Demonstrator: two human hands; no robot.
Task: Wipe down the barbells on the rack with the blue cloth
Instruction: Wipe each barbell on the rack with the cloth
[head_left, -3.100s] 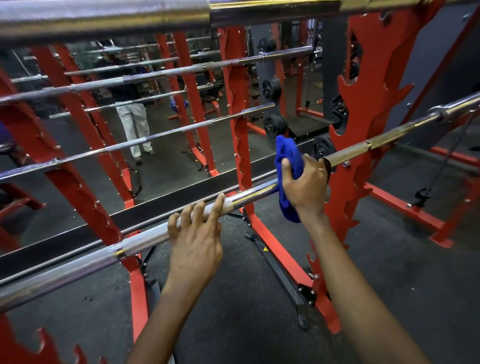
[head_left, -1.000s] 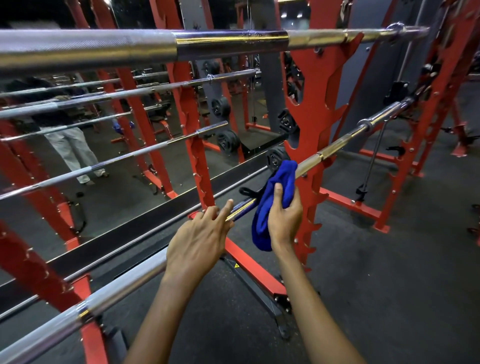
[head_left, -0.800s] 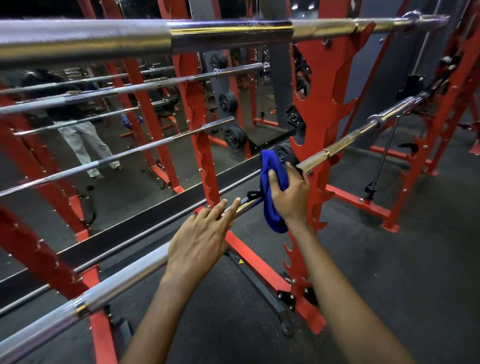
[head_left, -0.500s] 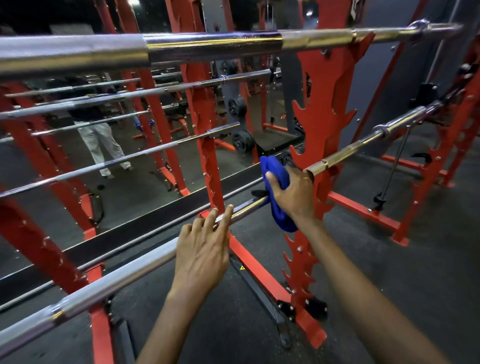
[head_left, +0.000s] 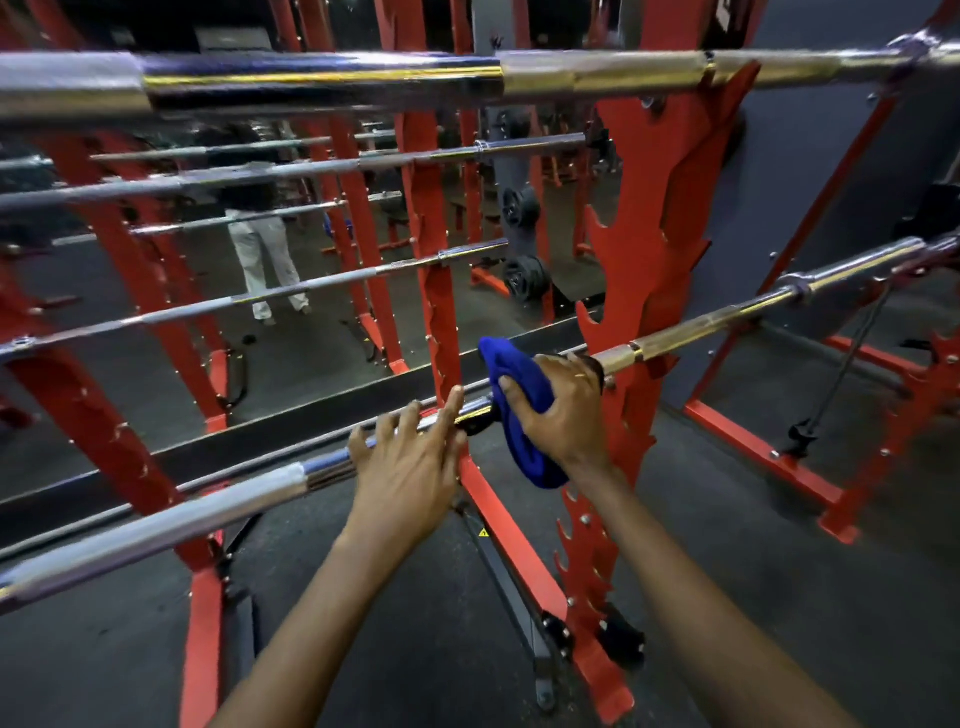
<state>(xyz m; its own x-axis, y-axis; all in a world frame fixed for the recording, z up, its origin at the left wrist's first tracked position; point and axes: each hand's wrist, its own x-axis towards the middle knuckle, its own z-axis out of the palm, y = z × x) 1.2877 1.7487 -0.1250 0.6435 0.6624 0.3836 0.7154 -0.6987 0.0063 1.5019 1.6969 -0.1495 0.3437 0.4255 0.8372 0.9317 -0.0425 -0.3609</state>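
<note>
Barbell (head_left: 208, 509), probably heavy, stiff and slick, crosses the frame's middle on the red rack (head_left: 639, 249), where the right hand (head_left: 563, 413) grips the soft blue cloth (head_left: 522, 384) round its shaft and the left hand (head_left: 410, 462) rests beside, fingers spread.

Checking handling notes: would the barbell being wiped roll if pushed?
Probably rolls: the barbell is a round chrome shaft lying on the rack. Likely stiff and heavy: it spans the uprights without sag. The left hand rests flat on it, perhaps steadying it.
</note>
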